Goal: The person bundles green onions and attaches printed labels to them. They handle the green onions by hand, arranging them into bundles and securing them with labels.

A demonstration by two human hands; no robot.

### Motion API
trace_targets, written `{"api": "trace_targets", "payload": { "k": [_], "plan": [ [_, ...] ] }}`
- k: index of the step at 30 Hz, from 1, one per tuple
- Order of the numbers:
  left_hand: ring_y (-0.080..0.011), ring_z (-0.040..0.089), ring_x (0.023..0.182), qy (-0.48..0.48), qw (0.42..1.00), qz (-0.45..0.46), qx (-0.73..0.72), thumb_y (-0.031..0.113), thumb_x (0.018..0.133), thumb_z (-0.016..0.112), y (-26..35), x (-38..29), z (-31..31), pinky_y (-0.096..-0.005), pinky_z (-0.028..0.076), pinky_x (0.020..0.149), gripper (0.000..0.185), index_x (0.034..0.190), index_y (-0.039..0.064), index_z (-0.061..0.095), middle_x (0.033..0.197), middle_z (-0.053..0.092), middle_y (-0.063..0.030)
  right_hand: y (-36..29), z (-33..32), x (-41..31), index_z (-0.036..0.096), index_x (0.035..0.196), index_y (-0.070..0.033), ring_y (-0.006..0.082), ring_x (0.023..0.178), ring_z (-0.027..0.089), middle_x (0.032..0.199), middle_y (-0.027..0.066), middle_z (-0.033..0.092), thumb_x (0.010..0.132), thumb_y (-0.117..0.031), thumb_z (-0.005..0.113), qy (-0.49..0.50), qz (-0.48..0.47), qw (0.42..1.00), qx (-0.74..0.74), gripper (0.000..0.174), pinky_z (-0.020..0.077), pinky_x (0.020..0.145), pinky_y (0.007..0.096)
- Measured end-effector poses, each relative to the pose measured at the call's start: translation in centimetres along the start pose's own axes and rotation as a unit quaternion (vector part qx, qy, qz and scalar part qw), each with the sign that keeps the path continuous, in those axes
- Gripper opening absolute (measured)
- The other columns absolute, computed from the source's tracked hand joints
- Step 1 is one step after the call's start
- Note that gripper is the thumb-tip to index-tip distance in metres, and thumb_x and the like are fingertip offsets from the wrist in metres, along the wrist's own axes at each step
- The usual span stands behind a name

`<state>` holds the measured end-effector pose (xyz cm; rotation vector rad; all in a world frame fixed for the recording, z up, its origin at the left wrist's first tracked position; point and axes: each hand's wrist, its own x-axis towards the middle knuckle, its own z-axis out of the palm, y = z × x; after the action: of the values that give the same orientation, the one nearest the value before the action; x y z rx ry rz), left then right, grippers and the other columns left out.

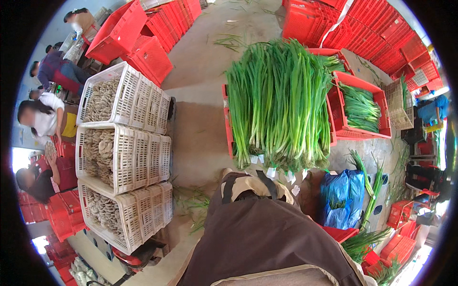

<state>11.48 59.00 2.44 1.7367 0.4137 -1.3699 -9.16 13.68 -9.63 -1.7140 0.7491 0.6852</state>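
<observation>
Neither of my hands is in view. Below me, a brown apron (268, 228) covers my front. Directly ahead lies a large heap of green onions (282, 103) over a red plastic crate, leaves pointing away and rooted ends towards me, with white tags by the roots. To its right, a red crate (365, 134) holds more green onions (359, 109). Blue plastic bags (341, 200) lie at the near right, with loose green onions (374, 193) beside them.
White slatted crates (143, 157) of mushrooms (98, 150) stand stacked at left. Red crates (121, 32) stand at upper left, with more stacked red crates (357, 25) at upper right. Several people are beyond the left crates; a person in blue (429, 109) is at far right. Leaf scraps litter the floor (196, 143).
</observation>
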Motion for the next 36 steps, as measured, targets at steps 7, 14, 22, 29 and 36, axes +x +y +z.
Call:
{"api": "trace_targets", "payload": {
  "k": [7,14,22,29,36],
  "plan": [
    [-0.0185,0.035,0.129,0.009,0.999,0.045,0.024,0.031,0.1,0.038,3.6,2.6,-1.4,-0.032,0.026,0.108,0.048,0.139,0.002,0.035,0.14,0.039,-0.01,-0.6,0.6,0.9,0.061,0.085,0.004,0.033,0.077,0.063,0.081,0.024,0.064,0.095,-0.031,0.042,0.07,-0.019,0.997,-0.029,0.041,0.0463,0.07,0.044],
    [-0.0223,0.048,0.115,-0.037,0.965,0.256,0.046,0.032,0.098,0.043,11.0,5.6,0.2,-0.0345,0.035,0.1,0.044,0.129,0.0,0.045,0.125,0.052,-0.0099,-6.8,-0.3,-2.0,0.061,0.082,0.002,0.0438,0.079,0.059,0.08,0.0282,0.06,0.09,-0.026,0.043,0.062,-0.042,0.992,-0.101,0.034,0.0456,0.067,0.0505],
    [-0.0221,0.044,0.1,-0.02,0.981,0.153,0.119,0.029,0.095,0.047,10.9,7.2,-1.5,-0.0364,0.035,0.089,0.034,0.113,0.001,0.045,0.109,0.047,-0.0082,-8.8,-0.8,-0.7,0.063,0.096,-0.004,0.0352,0.081,0.064,0.084,0.0207,0.065,0.081,-0.017,0.053,0.069,-0.075,0.989,-0.106,0.022,0.0503,0.071,0.0416],
    [-0.0219,0.041,0.087,0.06,0.975,0.14,0.16,0.027,0.093,0.05,13.1,12.6,-7.5,-0.038,0.035,0.08,0.027,0.099,0.001,0.044,0.095,0.043,-0.0067,-18.8,-1.9,5.0,0.066,0.068,-0.003,0.041,0.065,0.06,0.067,0.0237,0.061,0.09,-0.046,0.05,0.147,-0.042,0.969,-0.192,0.051,0.0486,0.062,0.0459],
    [-0.0216,0.038,0.074,0.189,0.937,0.192,0.224,0.024,0.09,0.053,19.9,20.1,-20.1,-0.0397,0.035,0.072,0.026,0.085,0.001,0.043,0.081,0.038,-0.0052,-28.9,6.8,12.1,0.058,0.096,0.0,0.0427,0.079,0.06,0.083,0.0253,0.062,0.089,-0.027,0.048,0.201,-0.112,0.961,-0.156,0.03,0.047,0.067,0.0487]
  ]
}}
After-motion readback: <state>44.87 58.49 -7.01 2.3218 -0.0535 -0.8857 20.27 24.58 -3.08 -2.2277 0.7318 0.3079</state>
